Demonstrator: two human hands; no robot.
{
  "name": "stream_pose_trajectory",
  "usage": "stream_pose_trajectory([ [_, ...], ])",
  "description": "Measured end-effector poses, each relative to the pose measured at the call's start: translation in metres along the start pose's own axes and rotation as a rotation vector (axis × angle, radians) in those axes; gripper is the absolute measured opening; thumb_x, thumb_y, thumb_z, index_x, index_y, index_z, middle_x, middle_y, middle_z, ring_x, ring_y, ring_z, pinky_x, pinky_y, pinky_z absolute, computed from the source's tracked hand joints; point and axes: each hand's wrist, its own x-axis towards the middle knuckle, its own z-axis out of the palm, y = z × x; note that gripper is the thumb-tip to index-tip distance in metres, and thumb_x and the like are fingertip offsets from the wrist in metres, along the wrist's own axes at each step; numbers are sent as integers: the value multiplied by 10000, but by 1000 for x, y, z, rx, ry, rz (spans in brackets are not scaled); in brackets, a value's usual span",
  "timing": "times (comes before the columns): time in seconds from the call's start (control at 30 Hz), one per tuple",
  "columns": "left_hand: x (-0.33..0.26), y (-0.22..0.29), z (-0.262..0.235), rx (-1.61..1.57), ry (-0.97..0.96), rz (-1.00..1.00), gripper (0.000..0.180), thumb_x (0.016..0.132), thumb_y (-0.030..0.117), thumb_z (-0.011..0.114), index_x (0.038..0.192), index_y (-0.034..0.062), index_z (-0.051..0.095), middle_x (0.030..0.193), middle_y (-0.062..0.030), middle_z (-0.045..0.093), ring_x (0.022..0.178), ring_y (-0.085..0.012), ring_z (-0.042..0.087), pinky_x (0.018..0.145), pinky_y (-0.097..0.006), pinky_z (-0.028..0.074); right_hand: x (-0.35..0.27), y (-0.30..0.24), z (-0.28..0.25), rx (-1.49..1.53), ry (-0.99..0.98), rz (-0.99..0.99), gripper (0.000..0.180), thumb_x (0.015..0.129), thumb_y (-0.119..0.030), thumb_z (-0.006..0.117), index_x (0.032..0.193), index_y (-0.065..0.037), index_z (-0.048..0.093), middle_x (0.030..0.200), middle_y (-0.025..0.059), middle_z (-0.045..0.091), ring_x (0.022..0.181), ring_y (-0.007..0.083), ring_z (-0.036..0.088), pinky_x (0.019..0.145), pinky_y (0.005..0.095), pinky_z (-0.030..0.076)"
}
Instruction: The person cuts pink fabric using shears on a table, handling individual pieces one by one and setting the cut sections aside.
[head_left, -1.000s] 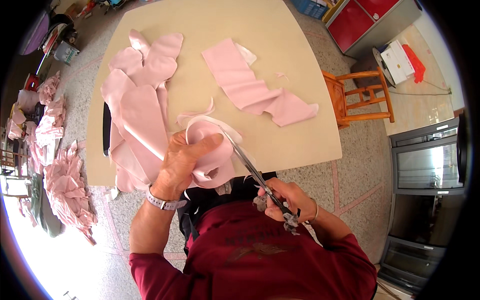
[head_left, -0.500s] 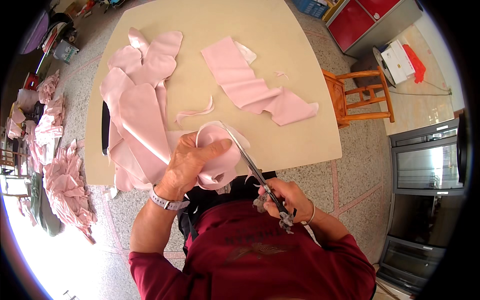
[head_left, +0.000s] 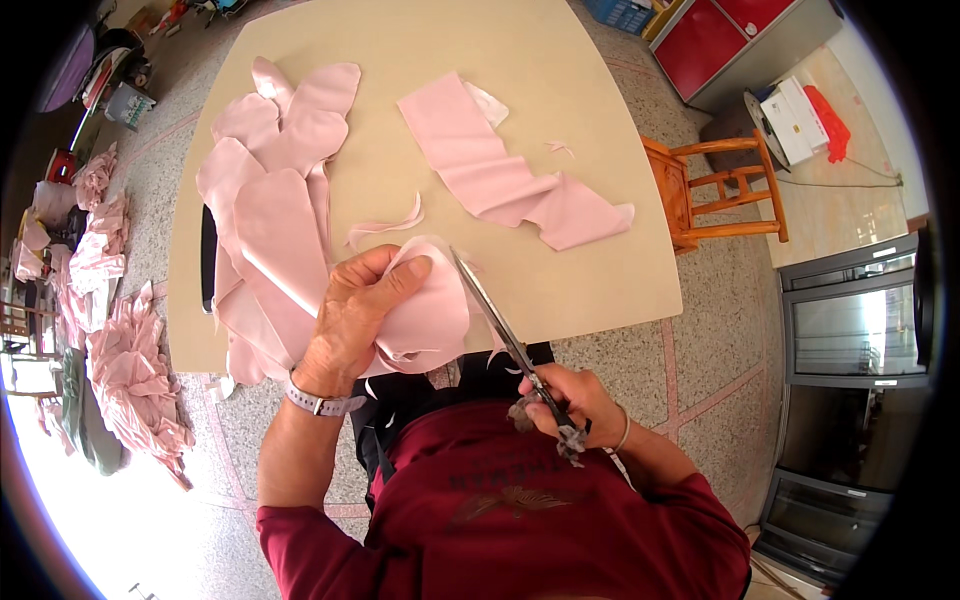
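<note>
Your left hand (head_left: 355,320) pinches the pink cloth (head_left: 425,315); your right hand (head_left: 570,400) grips the scissors (head_left: 495,315), blades seemingly closed. Thumb near the edge: nick risk if the cloth slips.

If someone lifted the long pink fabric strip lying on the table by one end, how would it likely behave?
The pink fabric strip lies flat with soft folds and a kinked end, so it would probably droop limply rather than hold its shape. It looks thin, so likely very light. On the smooth table it may slide or bunch if pushed.
</note>
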Motion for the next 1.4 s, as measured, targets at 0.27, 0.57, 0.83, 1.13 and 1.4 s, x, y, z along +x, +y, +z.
stream_pose_trajectory([
  [0.27,-4,3,-5,30,12,-47,177,893,157,680,944,-11,695,799,-42,681,670,-104,630,601,-248,515,-1,7,-11,210,-215,73,398,812,-151,730,1115,-25,504,670,20,563,565,79,510,521,243,392],
  [0.57,-7,-1,2,94,-17,-90,132,891,120,662,913,-5,695,795,-43,683,658,-99,632,584,-245,515,12,-11,-12,69,-195,52,429,799,-158,741,1121,-14,497,685,28,559,563,101,512,525,252,392],
  [0.83,-9,-4,5,84,-33,-112,140,886,129,668,907,-6,700,776,-25,669,643,-85,607,572,-237,494,15,-12,-10,28,-169,29,415,802,-135,727,1120,-10,492,683,28,560,556,101,516,513,259,395],
  [1.13,-8,4,0,93,-81,-150,122,874,119,675,888,2,704,760,-5,663,629,-69,594,563,-229,483,12,-5,-11,43,-129,3,301,810,-77,673,1066,-13,527,582,24,527,504,76,452,499,242,363],
  [1.4,-5,4,-9,139,-120,-175,184,878,164,680,889,-17,709,743,-30,669,606,-82,598,540,-235,484,10,-8,-15,-39,-163,35,261,809,-53,650,1047,-24,547,553,30,513,468,86,438,484,240,354],
])
